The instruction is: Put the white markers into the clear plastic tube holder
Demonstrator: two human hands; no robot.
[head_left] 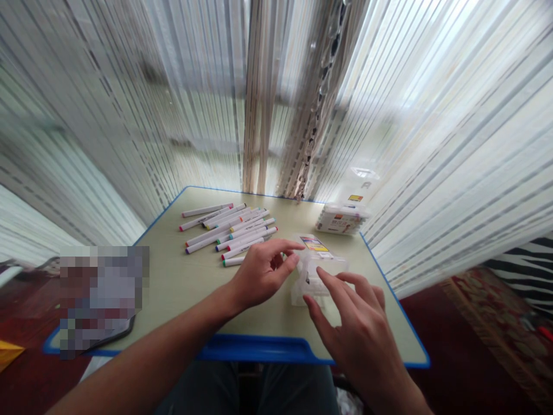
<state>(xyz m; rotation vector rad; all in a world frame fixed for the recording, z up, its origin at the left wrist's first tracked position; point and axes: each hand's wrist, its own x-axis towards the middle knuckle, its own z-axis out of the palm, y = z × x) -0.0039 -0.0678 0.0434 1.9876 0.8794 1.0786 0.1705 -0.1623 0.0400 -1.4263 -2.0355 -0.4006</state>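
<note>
Near the middle of the counter (173, 288), toward its right half, the clear case (311, 262) sits between my two hands. Left hand (263, 271): fingers curled, index and thumb at the near-left upper edge by the coloured label (314, 244); from this view I cannot tell whether they pinch the plastic or only rest against it. Right hand (360, 311): spread, thumb and index apart in front of the case's right side, no grip seen.

Handling notes. I judge the step to be steadying and adjusting the case. The plastic looks thin and light, so it may skid or flex; I would brace low with one hand and work the upper part with the other, pressing evenly near the corners. Clear walls hide their edges; feel for them. Keep the left wrist off the loose markers (231, 227), just beyond it. Second case (341, 222), holding markers, stands far right, well apart.
</note>
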